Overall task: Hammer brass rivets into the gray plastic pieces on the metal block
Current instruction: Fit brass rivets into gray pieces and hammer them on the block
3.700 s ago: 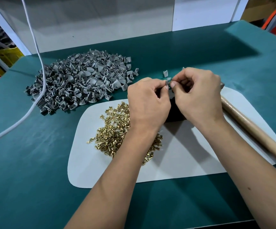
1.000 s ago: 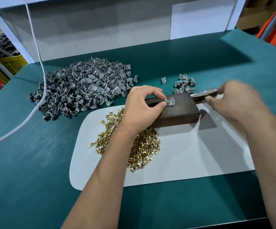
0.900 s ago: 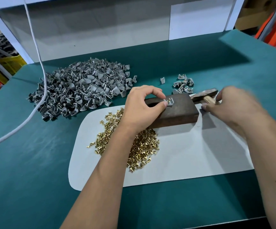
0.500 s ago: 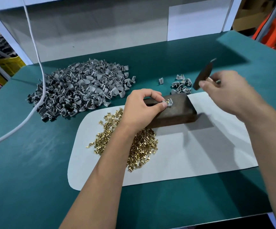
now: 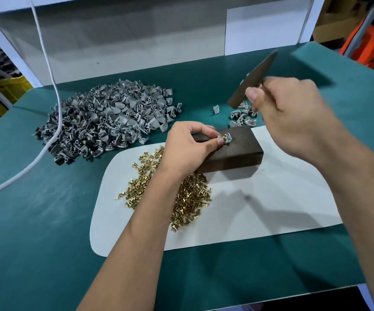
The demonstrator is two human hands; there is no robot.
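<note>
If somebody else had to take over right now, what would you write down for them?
Left hand pinches one gray plastic piece on the metal block, a brass rivet standing up in it.
Right hand grips the hammer, raised above the block.
Loose rivets lie on the white mat; the big gray pile sits to the left, a small cluster behind the block.
Left: strike this rivet, then work through the big pile.

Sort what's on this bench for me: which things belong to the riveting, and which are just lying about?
In use: left hand pinching gray piece with brass rivet on metal block; right hand gripping raised hammer; rivet pile; gray parts heap.

Lying about: white cable; white mat beneath; orange stool.
</note>
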